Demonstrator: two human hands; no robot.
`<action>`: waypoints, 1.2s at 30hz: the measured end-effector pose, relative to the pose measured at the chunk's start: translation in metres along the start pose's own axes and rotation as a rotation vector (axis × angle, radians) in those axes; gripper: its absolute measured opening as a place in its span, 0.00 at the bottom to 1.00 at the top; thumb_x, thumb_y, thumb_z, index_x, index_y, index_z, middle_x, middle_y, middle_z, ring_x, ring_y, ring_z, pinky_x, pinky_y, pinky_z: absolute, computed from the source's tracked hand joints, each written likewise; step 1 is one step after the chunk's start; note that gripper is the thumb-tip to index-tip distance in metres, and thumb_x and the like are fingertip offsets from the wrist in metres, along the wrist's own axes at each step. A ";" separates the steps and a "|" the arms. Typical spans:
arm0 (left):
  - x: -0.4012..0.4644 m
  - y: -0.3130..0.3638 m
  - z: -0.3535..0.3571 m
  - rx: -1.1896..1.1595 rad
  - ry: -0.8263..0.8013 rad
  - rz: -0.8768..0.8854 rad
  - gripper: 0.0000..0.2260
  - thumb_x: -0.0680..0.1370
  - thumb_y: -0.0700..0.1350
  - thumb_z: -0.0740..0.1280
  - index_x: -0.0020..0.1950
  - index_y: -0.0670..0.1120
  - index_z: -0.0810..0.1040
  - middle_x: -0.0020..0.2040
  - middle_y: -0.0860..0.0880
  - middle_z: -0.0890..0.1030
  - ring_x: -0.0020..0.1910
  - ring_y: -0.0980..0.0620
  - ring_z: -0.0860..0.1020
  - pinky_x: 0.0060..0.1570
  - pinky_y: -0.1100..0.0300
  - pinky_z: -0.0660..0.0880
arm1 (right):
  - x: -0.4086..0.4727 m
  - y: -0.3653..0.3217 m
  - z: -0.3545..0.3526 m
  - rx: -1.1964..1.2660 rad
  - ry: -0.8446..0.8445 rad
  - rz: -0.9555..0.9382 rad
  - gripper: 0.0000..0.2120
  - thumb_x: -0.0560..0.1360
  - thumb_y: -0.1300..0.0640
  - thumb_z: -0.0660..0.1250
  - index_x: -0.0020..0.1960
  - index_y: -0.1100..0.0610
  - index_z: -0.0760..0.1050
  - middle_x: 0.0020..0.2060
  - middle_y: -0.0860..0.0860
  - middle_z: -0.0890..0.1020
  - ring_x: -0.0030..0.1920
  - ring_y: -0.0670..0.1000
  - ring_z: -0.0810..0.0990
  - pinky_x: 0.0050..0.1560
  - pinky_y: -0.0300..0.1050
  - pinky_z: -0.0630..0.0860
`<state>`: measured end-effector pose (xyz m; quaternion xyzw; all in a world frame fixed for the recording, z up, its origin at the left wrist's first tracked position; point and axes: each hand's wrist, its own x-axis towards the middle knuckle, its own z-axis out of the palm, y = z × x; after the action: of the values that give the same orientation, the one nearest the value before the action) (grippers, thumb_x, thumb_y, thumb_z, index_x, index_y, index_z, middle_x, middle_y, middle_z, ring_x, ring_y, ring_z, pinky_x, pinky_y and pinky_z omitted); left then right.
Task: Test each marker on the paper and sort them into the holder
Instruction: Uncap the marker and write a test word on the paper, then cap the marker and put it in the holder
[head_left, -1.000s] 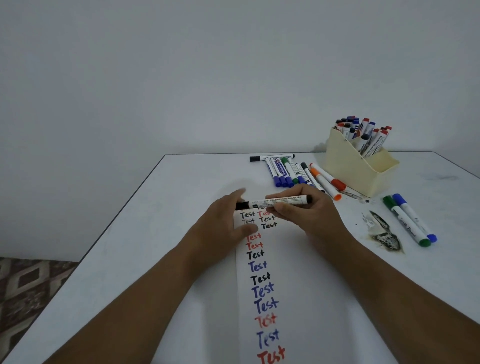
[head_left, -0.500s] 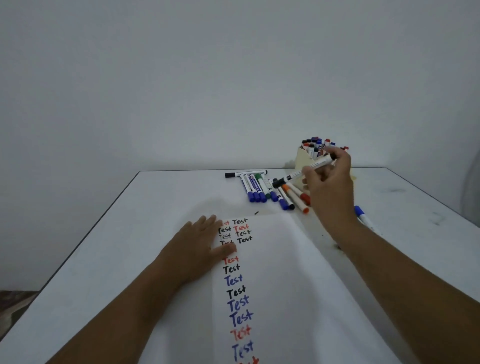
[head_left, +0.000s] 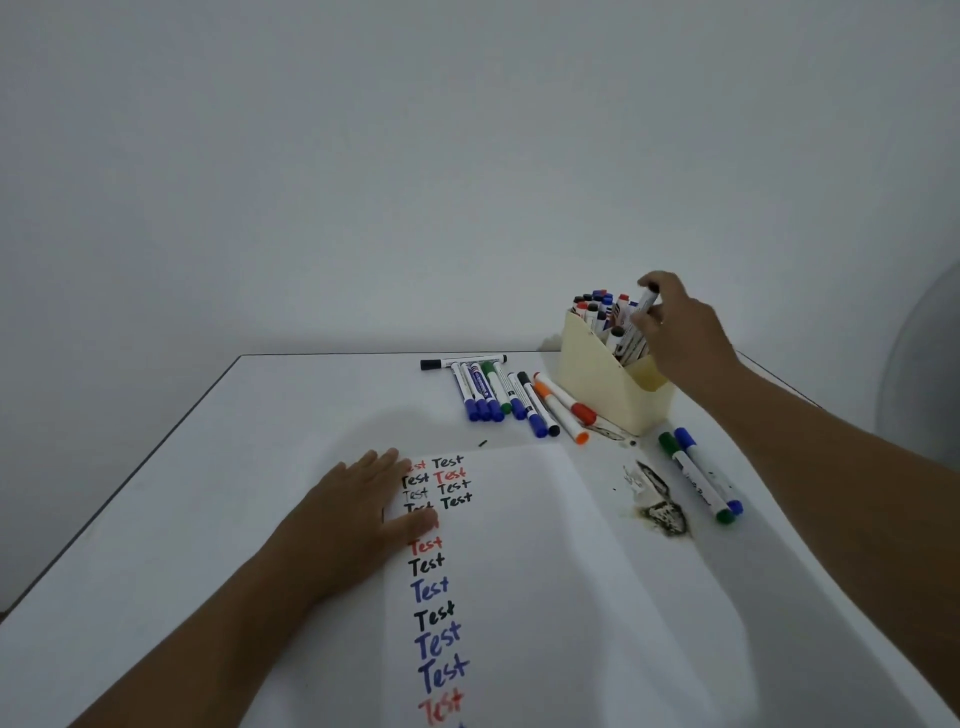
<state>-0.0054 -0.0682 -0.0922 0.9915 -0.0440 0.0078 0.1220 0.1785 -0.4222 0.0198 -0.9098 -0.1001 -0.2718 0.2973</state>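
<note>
Nearest me the paper lies on the white table, a long column of "Test" in black, blue and red running up it, so a good many markers look tried already. The left hand rests flat on the sheet's left edge, fingers straight, pinning it down. To the right sit a dark smudge and a green and blue pair of markers. Further back a row of loose markers lies side by side, apparently still to be tested. Beyond them the cream holder is crowded with upright markers, and the right hand pinches a black-capped marker, lowering it in among them, I'd judge. Behind is a plain pale wall.
</note>
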 end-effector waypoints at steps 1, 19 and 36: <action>0.000 0.000 0.000 -0.004 0.000 0.000 0.41 0.73 0.76 0.48 0.81 0.56 0.51 0.81 0.57 0.50 0.79 0.58 0.47 0.77 0.56 0.45 | 0.003 0.005 0.006 -0.055 -0.017 -0.002 0.16 0.83 0.52 0.63 0.70 0.48 0.67 0.45 0.56 0.81 0.38 0.53 0.80 0.37 0.48 0.79; -0.005 0.009 -0.008 -0.038 -0.019 -0.028 0.40 0.74 0.74 0.51 0.81 0.56 0.50 0.81 0.58 0.50 0.79 0.59 0.46 0.77 0.57 0.45 | -0.037 -0.038 0.042 -0.349 -0.050 -0.495 0.18 0.76 0.53 0.70 0.66 0.47 0.78 0.64 0.50 0.76 0.68 0.59 0.68 0.64 0.63 0.67; -0.001 -0.001 -0.005 -0.157 0.043 -0.050 0.41 0.71 0.77 0.54 0.79 0.57 0.58 0.79 0.59 0.59 0.77 0.58 0.57 0.75 0.55 0.57 | -0.038 -0.097 0.120 -0.508 -0.614 -0.523 0.19 0.81 0.47 0.64 0.72 0.41 0.73 0.72 0.54 0.70 0.73 0.57 0.64 0.67 0.50 0.64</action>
<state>-0.0062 -0.0660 -0.0872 0.9793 -0.0168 0.0225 0.2004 0.1658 -0.2739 -0.0348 -0.9363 -0.3392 -0.0719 -0.0564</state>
